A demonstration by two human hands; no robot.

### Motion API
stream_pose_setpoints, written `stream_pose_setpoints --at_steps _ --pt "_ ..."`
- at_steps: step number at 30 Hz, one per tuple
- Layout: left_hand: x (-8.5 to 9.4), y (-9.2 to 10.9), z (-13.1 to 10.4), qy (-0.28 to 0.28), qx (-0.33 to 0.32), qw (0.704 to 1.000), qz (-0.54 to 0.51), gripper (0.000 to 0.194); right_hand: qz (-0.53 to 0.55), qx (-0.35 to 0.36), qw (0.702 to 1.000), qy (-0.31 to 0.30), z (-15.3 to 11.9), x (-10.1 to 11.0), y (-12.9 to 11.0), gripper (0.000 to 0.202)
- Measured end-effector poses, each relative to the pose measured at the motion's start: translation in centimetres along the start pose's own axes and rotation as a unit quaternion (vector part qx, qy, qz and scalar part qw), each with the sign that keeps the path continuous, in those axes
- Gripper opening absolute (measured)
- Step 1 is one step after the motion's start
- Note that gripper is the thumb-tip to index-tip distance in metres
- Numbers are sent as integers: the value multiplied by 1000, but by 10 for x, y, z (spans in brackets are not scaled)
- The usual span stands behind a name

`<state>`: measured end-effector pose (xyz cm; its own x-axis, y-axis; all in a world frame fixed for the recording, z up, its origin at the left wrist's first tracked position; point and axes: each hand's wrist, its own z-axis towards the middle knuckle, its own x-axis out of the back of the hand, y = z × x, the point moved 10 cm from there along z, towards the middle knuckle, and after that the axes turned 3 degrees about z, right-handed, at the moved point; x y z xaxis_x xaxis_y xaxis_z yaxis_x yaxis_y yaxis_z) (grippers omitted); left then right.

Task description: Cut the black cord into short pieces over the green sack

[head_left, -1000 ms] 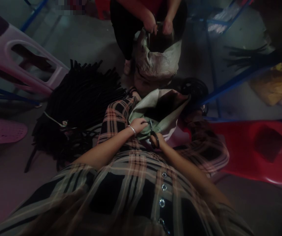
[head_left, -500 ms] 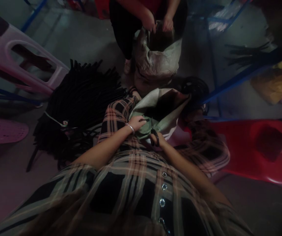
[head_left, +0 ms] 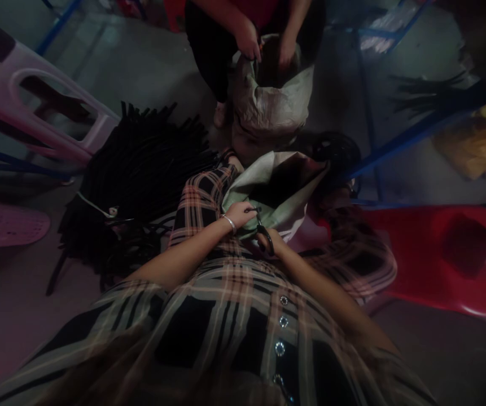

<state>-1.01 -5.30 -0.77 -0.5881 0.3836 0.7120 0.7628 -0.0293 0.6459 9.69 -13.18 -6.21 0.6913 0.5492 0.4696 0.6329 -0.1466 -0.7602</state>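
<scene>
My right hand (head_left: 273, 241) grips black-handled scissors (head_left: 265, 233), their blades pointing up and away from me. Closed just to the left of them, my left hand (head_left: 239, 215), with a silver bracelet at the wrist, pinches a small dark piece (head_left: 251, 210). The scissor tips reach close to that piece; whether they touch it I cannot tell. Both hands are over the near rim of an open pale sack (head_left: 246, 181) between my legs, its inside dark. To the left lies a big bundle of black, cord-like strips (head_left: 141, 163), tied with a pale string.
Across from me a person (head_left: 249, 42) works with both hands at another open sack (head_left: 279, 107). A pink plastic stool (head_left: 5, 93) and a pink basket (head_left: 9, 223) stand left. On the right are a red stool (head_left: 416, 270) and a blue metal frame (head_left: 412, 135).
The scissors have tilted left, their tips now nearer the dark piece in my left hand. My left hand has shifted slightly right. The other person's hands have moved at their sack.
</scene>
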Motion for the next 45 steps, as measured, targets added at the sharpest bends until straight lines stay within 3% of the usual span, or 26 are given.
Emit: stream_pose_setpoints --at_steps 5,12,22,27,33,39,45 --pt "4 1 0 -14 -16 999 28 29 22 -25 998 44 -5 8 3 25" --pt "12 2 -7 -15 -26 995 93 30 71 -56 995 47 -6 7 9 22" --pt "0 5 -8 -25 -40 993 107 28 33 -17 999 5 -4 -1 6 26" --pt "-2 4 -8 -23 -50 993 104 28 20 -12 1000 20 -5 2 5 25" --pt "4 3 -7 -32 -30 995 89 30 16 -44 998 41 -6 8 8 25" --pt "16 -5 -10 -22 22 985 171 32 65 -88 992 63 -6 11 17 26" --pt "12 -25 -2 -14 43 997 61 32 89 -130 986 60 -2 19 21 30"
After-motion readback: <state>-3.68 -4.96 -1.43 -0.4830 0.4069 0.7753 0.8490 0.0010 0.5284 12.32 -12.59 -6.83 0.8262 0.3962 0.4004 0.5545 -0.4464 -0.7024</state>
